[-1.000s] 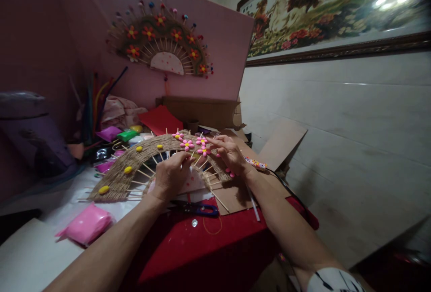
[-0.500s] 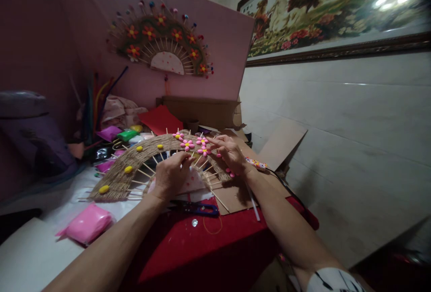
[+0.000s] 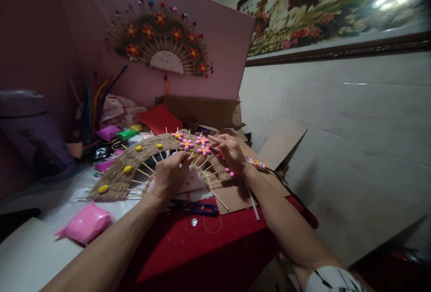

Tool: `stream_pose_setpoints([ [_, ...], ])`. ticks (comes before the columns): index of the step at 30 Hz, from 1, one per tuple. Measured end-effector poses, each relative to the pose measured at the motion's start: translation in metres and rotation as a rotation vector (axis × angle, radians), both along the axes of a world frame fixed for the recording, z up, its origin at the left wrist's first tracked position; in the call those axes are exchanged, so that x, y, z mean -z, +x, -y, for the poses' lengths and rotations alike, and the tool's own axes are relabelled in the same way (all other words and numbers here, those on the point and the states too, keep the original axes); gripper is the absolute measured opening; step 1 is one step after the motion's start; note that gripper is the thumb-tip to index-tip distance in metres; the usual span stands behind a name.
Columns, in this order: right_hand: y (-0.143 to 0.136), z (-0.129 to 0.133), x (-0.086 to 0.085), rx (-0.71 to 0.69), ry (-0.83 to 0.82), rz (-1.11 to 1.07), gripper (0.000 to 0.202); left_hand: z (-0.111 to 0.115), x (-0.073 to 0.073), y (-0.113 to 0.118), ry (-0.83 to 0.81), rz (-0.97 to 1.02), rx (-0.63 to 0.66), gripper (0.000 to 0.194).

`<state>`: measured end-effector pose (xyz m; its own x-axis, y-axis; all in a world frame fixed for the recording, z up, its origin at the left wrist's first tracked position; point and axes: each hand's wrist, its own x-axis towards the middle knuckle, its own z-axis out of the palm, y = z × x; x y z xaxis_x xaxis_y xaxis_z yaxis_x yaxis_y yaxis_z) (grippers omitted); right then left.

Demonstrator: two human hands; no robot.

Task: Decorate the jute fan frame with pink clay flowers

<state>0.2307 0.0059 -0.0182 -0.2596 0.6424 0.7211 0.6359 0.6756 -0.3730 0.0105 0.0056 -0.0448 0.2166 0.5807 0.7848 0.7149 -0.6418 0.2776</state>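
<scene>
A woven straw fan (image 3: 116, 173) with thin wooden sticks stands arched before me. Yellow ovals dot its left side, and pink flowers (image 3: 204, 150) with yellow centres sit on its top and right. My left hand (image 3: 171, 173) is closed at the fan's inner edge, thumb and fingers bent together by the sticks; what lies between the fingertips is hidden. Over the right part of the band is my right hand (image 3: 229, 152), index finger stretched toward the upper pink flower, fingers apart. It partly covers another pink flower.
Dark-handled scissors (image 3: 202, 209) and a clear round gem (image 3: 194, 222) lie on the red cloth (image 3: 188, 256). A pink clay packet (image 3: 85, 223) rests at left. Cardboard (image 3: 232, 193) is under the fan's right side. A finished flowered fan (image 3: 148, 36) hangs on the pink wall.
My right hand's fingertips have drawn slightly up and to the right, off the pink flowers. My left hand stays at the fan's inner edge.
</scene>
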Motion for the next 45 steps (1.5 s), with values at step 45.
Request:
stream_pose_setpoints([
  [45,0.0079,-0.0022,0.0007,0.197,0.055,-0.374,0.072,-0.0019,0.0010,0.0002,0.038,0.003,-0.014,0.019],
])
